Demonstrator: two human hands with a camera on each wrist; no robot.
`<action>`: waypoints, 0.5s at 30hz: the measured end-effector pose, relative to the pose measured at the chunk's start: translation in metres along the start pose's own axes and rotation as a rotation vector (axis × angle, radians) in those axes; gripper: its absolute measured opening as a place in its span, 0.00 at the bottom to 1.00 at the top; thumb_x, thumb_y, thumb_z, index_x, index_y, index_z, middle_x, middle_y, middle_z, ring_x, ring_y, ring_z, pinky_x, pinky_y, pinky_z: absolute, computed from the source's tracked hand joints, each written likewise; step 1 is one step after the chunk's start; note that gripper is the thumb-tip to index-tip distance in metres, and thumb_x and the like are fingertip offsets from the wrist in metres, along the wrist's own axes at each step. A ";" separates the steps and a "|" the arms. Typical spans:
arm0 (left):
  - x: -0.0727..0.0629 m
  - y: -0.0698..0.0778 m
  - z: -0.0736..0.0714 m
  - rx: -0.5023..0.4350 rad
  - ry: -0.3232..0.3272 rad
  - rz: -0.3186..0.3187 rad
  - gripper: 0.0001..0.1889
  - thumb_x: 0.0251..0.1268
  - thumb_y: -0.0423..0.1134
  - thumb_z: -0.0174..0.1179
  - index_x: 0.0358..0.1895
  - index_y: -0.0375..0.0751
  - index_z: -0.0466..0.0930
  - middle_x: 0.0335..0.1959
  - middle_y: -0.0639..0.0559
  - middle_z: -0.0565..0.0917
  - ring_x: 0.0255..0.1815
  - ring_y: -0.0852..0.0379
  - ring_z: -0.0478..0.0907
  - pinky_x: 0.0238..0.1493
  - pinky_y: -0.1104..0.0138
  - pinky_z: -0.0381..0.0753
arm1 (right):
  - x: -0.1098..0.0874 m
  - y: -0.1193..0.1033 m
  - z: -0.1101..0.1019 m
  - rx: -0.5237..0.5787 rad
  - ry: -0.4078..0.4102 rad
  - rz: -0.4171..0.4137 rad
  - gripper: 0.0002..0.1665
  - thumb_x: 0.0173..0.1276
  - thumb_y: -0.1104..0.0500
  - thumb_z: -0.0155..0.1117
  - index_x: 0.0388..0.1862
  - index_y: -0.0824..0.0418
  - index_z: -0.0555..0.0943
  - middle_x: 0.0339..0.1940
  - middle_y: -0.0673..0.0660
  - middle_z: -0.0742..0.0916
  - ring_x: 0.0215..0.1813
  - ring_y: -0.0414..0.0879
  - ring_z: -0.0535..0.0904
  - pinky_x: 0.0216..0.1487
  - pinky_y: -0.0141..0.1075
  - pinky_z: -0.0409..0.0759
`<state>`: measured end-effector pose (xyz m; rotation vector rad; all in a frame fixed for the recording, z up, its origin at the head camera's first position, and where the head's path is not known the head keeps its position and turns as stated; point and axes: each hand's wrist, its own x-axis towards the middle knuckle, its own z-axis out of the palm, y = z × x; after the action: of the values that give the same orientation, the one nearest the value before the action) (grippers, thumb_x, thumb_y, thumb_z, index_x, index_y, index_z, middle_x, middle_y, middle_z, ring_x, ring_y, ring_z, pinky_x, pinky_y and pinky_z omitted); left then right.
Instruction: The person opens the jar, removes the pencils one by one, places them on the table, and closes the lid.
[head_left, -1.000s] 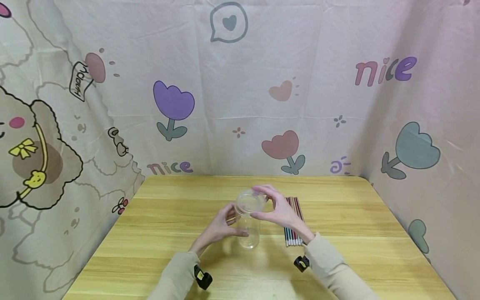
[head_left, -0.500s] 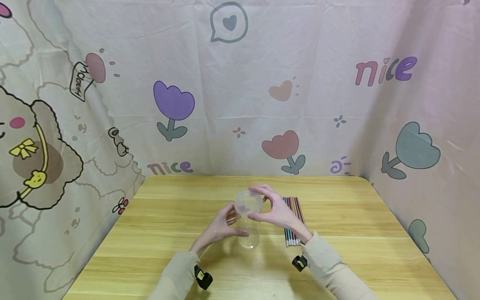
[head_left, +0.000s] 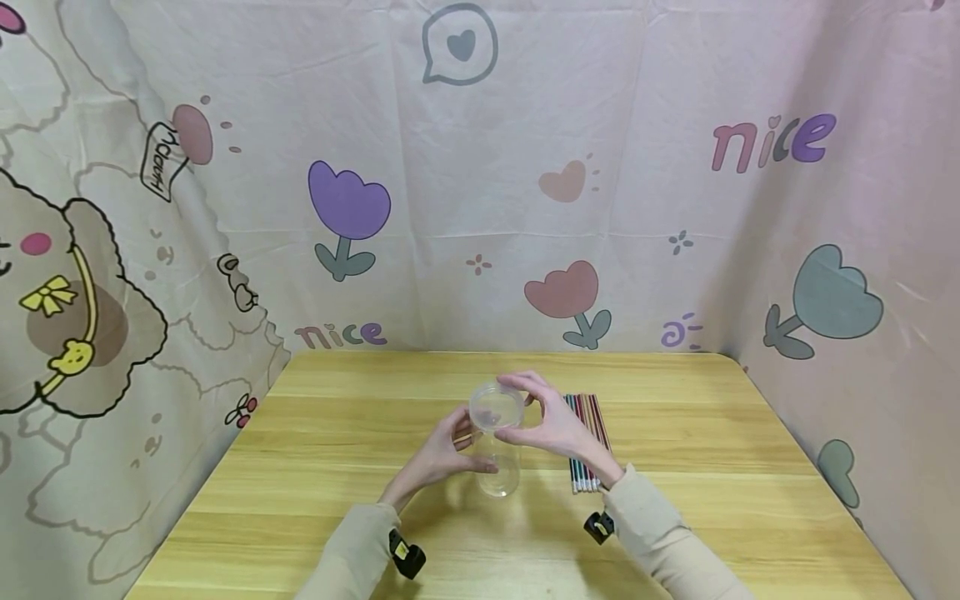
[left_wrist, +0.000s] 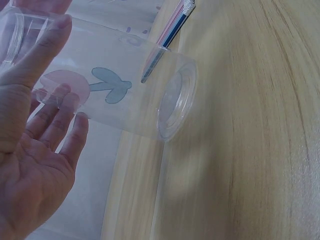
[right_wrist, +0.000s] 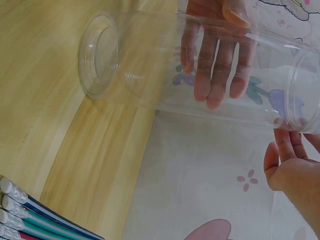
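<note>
A clear plastic jar (head_left: 504, 479) stands upright on the table, and its see-through lid (head_left: 495, 407) sits at the top. My left hand (head_left: 437, 455) holds the jar's body from the left, thumb in front and fingers behind. In the right wrist view, fingers of the left hand (right_wrist: 217, 65) show through the clear wall of the jar (right_wrist: 137, 60). With thumb and fingers, my right hand (head_left: 557, 423) grips the lid's rim from the right. No contents show inside the jar. Whether the lid is fully seated I cannot tell.
Several pencils (head_left: 592, 417) with white eraser ends lie side by side on the wooden table (head_left: 675, 433), right of the jar and partly under my right forearm. A printed curtain (head_left: 465, 208) hangs behind the table and along its sides.
My right hand has shifted slightly left with the lid, mostly in the first half second, and the lid now sits a little lower. My left hand and the jar have stayed put.
</note>
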<state>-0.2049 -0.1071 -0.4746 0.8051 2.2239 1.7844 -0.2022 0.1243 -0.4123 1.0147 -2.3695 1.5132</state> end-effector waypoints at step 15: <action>0.000 0.001 0.001 0.003 -0.001 -0.029 0.47 0.49 0.33 0.78 0.73 0.34 0.62 0.71 0.32 0.72 0.72 0.33 0.70 0.75 0.46 0.71 | 0.000 -0.002 0.000 0.155 -0.083 0.069 0.43 0.58 0.60 0.76 0.73 0.57 0.71 0.69 0.59 0.80 0.66 0.55 0.76 0.73 0.61 0.68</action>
<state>-0.2045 -0.1063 -0.4741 0.7698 2.2265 1.7681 -0.2016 0.1241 -0.4107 1.0568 -2.3970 1.7355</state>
